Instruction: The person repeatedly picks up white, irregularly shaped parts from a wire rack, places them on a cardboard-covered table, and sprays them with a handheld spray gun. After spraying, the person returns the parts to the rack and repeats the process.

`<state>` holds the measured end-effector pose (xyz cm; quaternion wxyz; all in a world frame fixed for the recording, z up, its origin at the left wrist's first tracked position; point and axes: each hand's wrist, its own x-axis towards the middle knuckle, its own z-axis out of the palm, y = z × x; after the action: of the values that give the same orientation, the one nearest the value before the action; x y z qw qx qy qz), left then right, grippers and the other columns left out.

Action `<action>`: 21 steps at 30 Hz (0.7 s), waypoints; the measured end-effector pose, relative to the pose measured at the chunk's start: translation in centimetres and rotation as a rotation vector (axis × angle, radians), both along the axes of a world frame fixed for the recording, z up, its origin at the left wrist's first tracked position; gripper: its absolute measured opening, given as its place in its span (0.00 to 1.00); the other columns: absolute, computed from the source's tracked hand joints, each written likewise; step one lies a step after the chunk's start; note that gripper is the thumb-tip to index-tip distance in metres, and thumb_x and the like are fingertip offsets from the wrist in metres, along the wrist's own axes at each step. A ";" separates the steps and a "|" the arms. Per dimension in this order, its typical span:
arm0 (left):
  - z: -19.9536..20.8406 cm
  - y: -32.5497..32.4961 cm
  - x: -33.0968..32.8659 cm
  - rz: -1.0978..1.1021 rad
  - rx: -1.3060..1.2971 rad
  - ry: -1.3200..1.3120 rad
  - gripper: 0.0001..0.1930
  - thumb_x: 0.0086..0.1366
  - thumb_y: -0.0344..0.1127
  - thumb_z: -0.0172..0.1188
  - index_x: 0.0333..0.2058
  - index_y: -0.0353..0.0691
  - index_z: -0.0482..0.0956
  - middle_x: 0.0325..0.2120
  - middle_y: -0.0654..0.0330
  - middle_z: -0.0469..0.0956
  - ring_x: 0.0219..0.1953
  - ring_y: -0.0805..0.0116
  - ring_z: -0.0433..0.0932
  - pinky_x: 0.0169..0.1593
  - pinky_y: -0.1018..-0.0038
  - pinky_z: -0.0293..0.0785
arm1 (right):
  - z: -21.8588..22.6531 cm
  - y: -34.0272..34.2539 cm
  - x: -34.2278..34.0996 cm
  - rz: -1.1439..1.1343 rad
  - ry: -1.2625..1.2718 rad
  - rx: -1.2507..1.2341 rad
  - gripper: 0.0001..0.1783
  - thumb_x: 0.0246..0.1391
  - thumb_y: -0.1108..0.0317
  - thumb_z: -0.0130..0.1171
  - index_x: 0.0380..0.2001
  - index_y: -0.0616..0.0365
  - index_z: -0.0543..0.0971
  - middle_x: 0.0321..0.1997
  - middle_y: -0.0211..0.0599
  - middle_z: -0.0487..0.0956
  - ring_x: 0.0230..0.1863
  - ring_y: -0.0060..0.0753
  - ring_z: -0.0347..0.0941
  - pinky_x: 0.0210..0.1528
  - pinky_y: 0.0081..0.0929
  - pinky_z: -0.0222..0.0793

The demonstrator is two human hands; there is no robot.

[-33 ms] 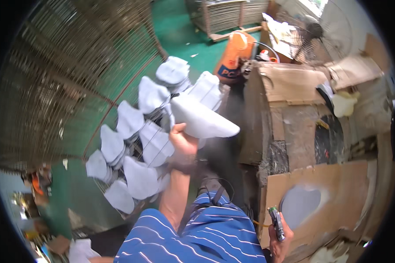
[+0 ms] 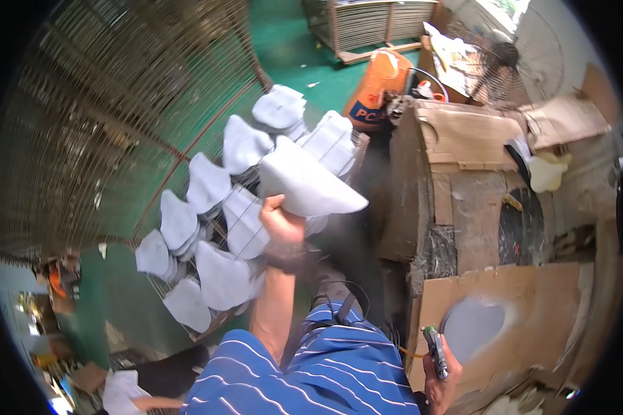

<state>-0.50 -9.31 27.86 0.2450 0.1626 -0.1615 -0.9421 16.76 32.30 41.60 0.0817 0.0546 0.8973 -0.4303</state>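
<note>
Far left: wire racking (image 2: 118, 104). Right of it: grey-white pieces (image 2: 223, 280), in overlapping rows. Left hand (image 2: 282, 223): fingers closed on the lower-left edge of a white curved sheet (image 2: 311, 181), in front of the pieces. Right hand (image 2: 447, 373): curled around a dark tool (image 2: 436, 351), near a grey patch (image 2: 474, 325) on brown cardboard (image 2: 540, 297).

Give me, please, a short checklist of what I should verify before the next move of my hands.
1. Left hand grips the white piece: ok, held at its edge.
2. White piece apart from the stacked pieces behind it: cannot tell, they overlap in view.
3. Right hand holds the handheld tool: ok.
4. Finger placement on the tool: cannot tell, too small.
5. Cardboard sheet unmarked: not ok, it shows a grey patch.
</note>
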 end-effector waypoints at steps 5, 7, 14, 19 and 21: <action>-10.7 -10.3 9.0 0.382 0.044 -0.116 0.26 0.53 0.31 0.54 0.53 0.32 0.76 0.53 0.52 0.79 0.58 0.53 0.76 0.63 0.54 0.71 | -1.0 -2.1 -3.5 0.096 -0.130 -0.038 0.26 0.54 0.76 0.62 0.58 0.65 0.78 0.29 0.28 0.75 0.29 0.17 0.68 0.32 0.20 0.66; -16.2 -12.5 11.5 0.543 0.182 -0.308 0.26 0.52 0.33 0.56 0.52 0.32 0.76 0.53 0.52 0.79 0.58 0.53 0.76 0.65 0.53 0.69 | -0.6 -3.2 -4.2 0.108 -0.159 -0.017 0.26 0.54 0.76 0.62 0.59 0.65 0.78 0.28 0.27 0.74 0.28 0.17 0.67 0.31 0.19 0.65; -27.5 -17.0 19.9 0.240 -0.232 -1.642 0.43 0.58 0.48 0.67 0.67 0.32 0.59 0.61 0.40 0.65 0.56 0.41 0.75 0.60 0.52 0.74 | -0.2 -4.5 -5.7 0.124 -0.227 -0.081 0.28 0.53 0.79 0.62 0.60 0.65 0.77 0.28 0.25 0.73 0.28 0.16 0.65 0.30 0.19 0.63; -25.4 -10.8 15.7 0.521 -0.998 -1.853 0.41 0.55 0.32 0.63 0.67 0.30 0.59 0.61 0.31 0.64 0.61 0.36 0.68 0.67 0.50 0.64 | 0.1 -5.0 -4.1 0.008 -0.227 -0.065 0.28 0.51 0.80 0.62 0.59 0.66 0.77 0.31 0.28 0.76 0.30 0.17 0.68 0.34 0.19 0.66; -24.4 -7.2 11.8 0.353 -1.177 -1.636 0.38 0.55 0.30 0.60 0.66 0.30 0.61 0.61 0.37 0.66 0.62 0.40 0.67 0.67 0.53 0.62 | 1.3 -5.6 -3.6 0.035 -0.164 -0.090 0.24 0.60 0.77 0.56 0.60 0.61 0.77 0.47 0.40 0.80 0.45 0.34 0.75 0.49 0.29 0.70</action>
<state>11.33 -16.48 3.45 0.2359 0.6312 -0.6899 -0.2645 13.19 26.75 42.95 0.1649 0.0703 0.8683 -0.4626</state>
